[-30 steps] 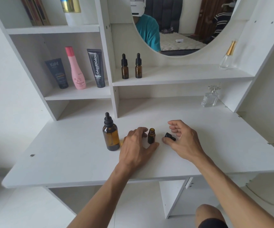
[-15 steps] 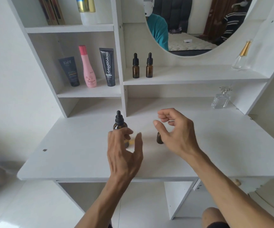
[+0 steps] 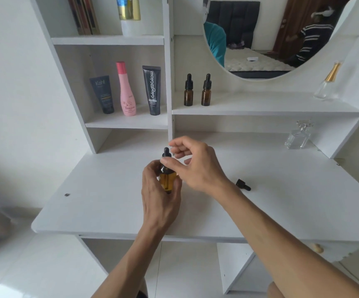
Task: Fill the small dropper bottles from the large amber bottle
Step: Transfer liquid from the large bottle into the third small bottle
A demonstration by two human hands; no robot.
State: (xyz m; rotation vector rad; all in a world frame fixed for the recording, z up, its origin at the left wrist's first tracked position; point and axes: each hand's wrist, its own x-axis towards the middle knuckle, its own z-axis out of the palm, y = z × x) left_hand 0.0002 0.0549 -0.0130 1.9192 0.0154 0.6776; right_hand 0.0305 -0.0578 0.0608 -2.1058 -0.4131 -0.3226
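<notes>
Left hand [image 3: 160, 196] is gripping the amber bottle [image 3: 167, 178] above the worktop [image 3: 101, 203]; right hand [image 3: 195, 166] is pinching its dropper cap [image 3: 166, 152], other fingers loose.

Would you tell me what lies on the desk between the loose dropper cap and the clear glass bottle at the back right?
Nothing: the head view shows bare white desk between the dropper cap and the clear glass bottle.
</notes>
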